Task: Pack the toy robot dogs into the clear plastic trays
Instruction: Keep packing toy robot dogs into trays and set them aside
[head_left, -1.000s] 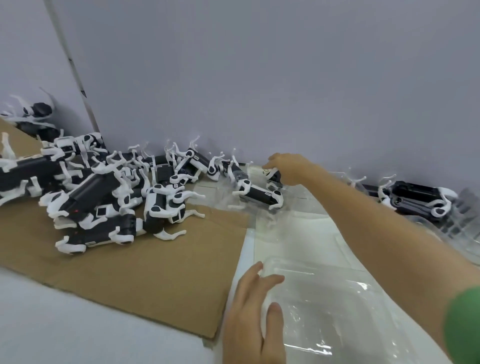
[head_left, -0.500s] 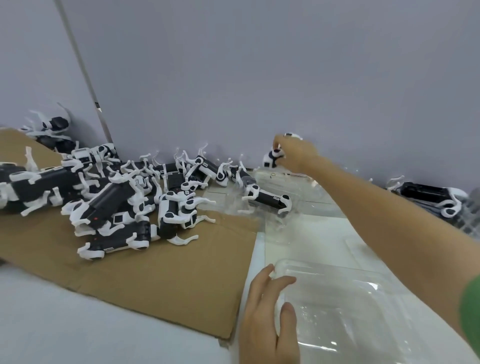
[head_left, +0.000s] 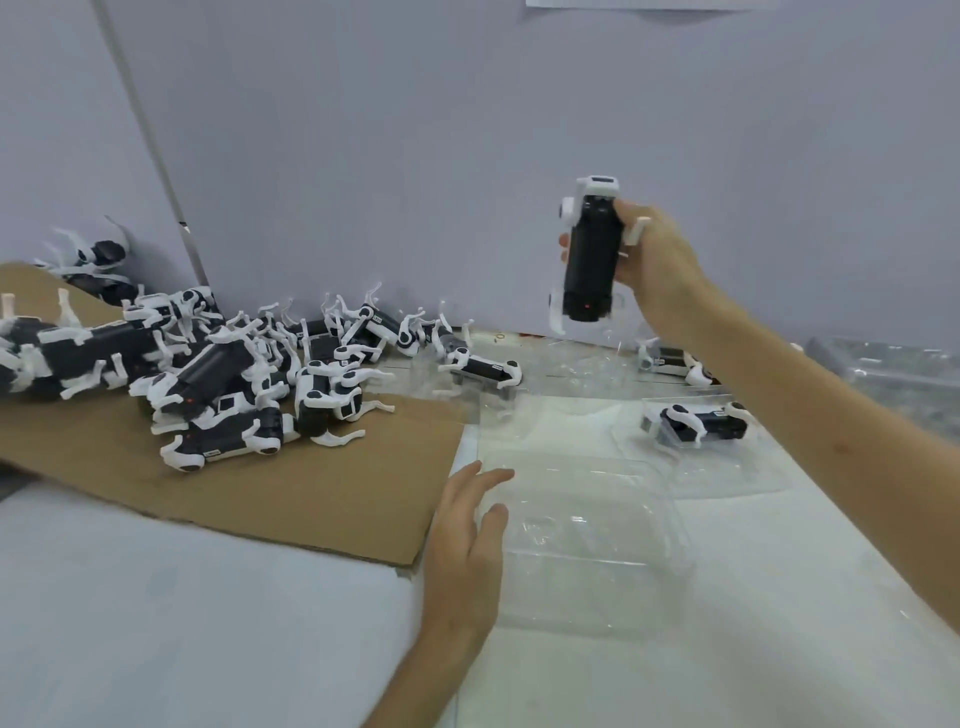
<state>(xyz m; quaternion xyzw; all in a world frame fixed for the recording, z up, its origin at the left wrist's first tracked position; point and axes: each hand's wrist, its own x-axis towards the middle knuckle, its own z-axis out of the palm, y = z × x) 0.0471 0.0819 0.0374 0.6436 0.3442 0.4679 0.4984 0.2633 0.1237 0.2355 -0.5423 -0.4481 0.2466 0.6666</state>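
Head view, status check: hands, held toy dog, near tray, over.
Right hand grips black-and-white toy robot dog upright, off the table. Left hand rests flat on clear plastic tray rim. Tray holds no dog; nothing blocking.

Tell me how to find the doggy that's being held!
Start at the big grey wall. In front of it, the right hand grips one black-bodied toy robot dog, held on end. It alone is in the air; the other dogs lie on the cardboard or the table.
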